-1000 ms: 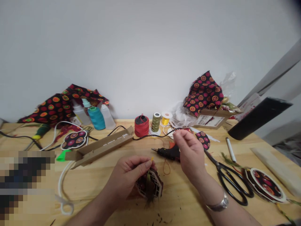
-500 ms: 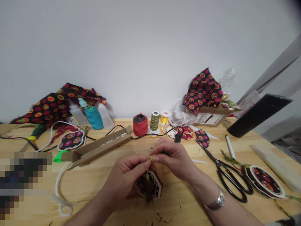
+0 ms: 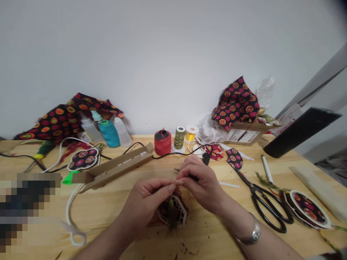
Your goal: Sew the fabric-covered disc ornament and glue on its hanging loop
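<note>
My left hand [image 3: 153, 196] is closed in a pinch at the centre, thumb against forefinger, above a dark octagonal piece [image 3: 180, 213] with a white lattice edge. Green-yellow threads [image 3: 171, 204] run down from the fingertips over that piece to a dark tuft. My right hand [image 3: 202, 182], also pinching, meets the left one fingertip to fingertip. What sits between the tips is too small to name. A thin dark tool with a pointed tip [image 3: 176, 169] sticks out of my right hand, lying under its curled fingers. A silver bracelet [image 3: 252, 231] circles my right wrist.
Black scissors [image 3: 267, 206] and a round patterned ornament [image 3: 309, 209] lie at the right. Behind the hands stand red [image 3: 162, 142], green [image 3: 179, 139] and yellow thread spools [image 3: 191, 134]. A long cardboard box [image 3: 119, 166] lies left, near a teal spool [image 3: 109, 133]. Patterned fabric [image 3: 237, 104] sits at the back right.
The fingertips of both hands have come closer together, and the small yellow bit between them no longer shows. The view has shifted slightly.
</note>
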A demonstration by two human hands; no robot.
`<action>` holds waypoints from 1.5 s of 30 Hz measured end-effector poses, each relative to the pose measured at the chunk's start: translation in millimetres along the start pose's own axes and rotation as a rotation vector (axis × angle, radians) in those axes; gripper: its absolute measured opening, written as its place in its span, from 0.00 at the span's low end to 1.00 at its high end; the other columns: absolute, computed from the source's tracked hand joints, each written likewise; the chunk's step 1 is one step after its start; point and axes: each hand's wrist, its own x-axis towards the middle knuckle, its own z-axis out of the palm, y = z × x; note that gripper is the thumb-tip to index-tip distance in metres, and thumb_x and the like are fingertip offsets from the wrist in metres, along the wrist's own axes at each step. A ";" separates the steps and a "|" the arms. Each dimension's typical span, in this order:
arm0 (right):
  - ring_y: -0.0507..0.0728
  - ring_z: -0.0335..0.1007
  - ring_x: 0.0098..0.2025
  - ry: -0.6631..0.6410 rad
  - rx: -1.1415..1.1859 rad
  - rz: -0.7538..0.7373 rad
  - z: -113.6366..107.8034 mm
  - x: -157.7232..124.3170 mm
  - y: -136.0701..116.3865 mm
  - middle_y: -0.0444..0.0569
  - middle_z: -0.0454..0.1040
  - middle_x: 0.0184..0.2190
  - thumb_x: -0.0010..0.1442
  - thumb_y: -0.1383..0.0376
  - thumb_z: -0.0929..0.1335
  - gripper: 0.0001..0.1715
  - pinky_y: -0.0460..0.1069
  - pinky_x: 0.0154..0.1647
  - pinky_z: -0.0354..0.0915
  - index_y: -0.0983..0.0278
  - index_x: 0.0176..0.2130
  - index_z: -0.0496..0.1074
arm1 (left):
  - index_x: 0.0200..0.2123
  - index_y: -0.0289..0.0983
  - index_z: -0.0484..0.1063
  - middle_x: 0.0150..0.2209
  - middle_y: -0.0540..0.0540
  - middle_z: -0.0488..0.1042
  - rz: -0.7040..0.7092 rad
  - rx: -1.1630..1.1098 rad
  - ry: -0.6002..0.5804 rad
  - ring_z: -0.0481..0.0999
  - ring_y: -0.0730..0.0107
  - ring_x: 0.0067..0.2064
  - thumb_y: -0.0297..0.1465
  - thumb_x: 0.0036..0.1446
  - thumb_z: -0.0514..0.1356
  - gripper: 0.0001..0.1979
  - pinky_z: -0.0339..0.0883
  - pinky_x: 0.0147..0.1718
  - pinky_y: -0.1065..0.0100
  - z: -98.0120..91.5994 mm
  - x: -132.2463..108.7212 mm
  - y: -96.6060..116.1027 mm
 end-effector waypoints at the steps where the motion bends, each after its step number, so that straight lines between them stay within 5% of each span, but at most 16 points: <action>1: 0.53 0.61 0.33 -0.002 -0.038 -0.031 0.2 -0.4 -0.7 0.44 0.65 0.25 0.55 0.71 0.67 0.06 0.49 0.36 0.59 0.64 0.27 0.69 | 0.28 0.37 0.79 0.23 0.47 0.77 0.004 0.011 0.009 0.72 0.71 0.24 0.36 0.48 0.63 0.09 0.64 0.23 0.73 0.1 0.1 0.2; 14: 0.58 0.56 0.37 -0.180 -0.667 -0.312 -1.7 -2.8 -7.3 0.49 0.65 0.27 0.54 0.74 0.61 0.07 0.55 0.40 0.56 0.64 0.27 0.64 | 0.27 0.40 0.81 0.25 0.49 0.79 0.168 0.239 0.038 0.73 0.67 0.28 0.33 0.49 0.62 0.07 0.65 0.28 0.72 2.5 -2.4 2.9; 31: 0.56 0.53 0.31 -0.227 -0.774 -0.390 -1.1 -1.6 -6.7 0.47 0.62 0.23 0.59 0.69 0.60 0.13 0.52 0.34 0.53 0.63 0.24 0.63 | 0.31 0.41 0.81 0.24 0.49 0.77 0.204 0.315 -0.013 0.71 0.67 0.27 0.32 0.51 0.59 0.09 0.64 0.27 0.71 1.5 -4.3 1.7; 36: 0.54 0.52 0.28 -0.124 -0.602 -0.314 -0.5 -5.4 -3.9 0.45 0.60 0.20 0.60 0.64 0.61 0.18 0.51 0.30 0.52 0.63 0.19 0.58 | 0.28 0.39 0.80 0.24 0.48 0.78 0.164 0.299 0.022 0.72 0.68 0.27 0.35 0.50 0.61 0.09 0.64 0.26 0.73 1.5 -4.1 1.6; 40: 0.52 0.52 0.24 0.195 -0.240 -0.078 -2.7 -3.7 -2.9 0.42 0.55 0.17 0.63 0.68 0.56 0.23 0.50 0.28 0.53 0.63 0.17 0.53 | 0.24 0.37 0.79 0.23 0.47 0.78 0.081 0.203 0.105 0.73 0.69 0.25 0.35 0.48 0.63 0.08 0.64 0.24 0.74 1.6 -1.5 1.8; 43: 0.53 0.57 0.29 0.341 -0.156 0.043 -5.0 -0.1 -3.2 0.44 0.62 0.24 0.61 0.69 0.60 0.12 0.50 0.32 0.56 0.63 0.25 0.62 | 0.25 0.36 0.79 0.24 0.46 0.79 0.034 0.140 0.156 0.74 0.68 0.26 0.37 0.47 0.64 0.09 0.65 0.24 0.74 0.4 1.6 0.9; 45: 0.54 0.60 0.34 0.289 -0.141 0.070 -4.7 0.1 -3.3 0.47 0.66 0.31 0.57 0.68 0.65 0.04 0.50 0.34 0.59 0.63 0.36 0.66 | 0.26 0.36 0.79 0.26 0.45 0.80 0.030 0.096 0.195 0.74 0.67 0.28 0.37 0.46 0.64 0.10 0.67 0.26 0.73 -0.7 3.5 0.5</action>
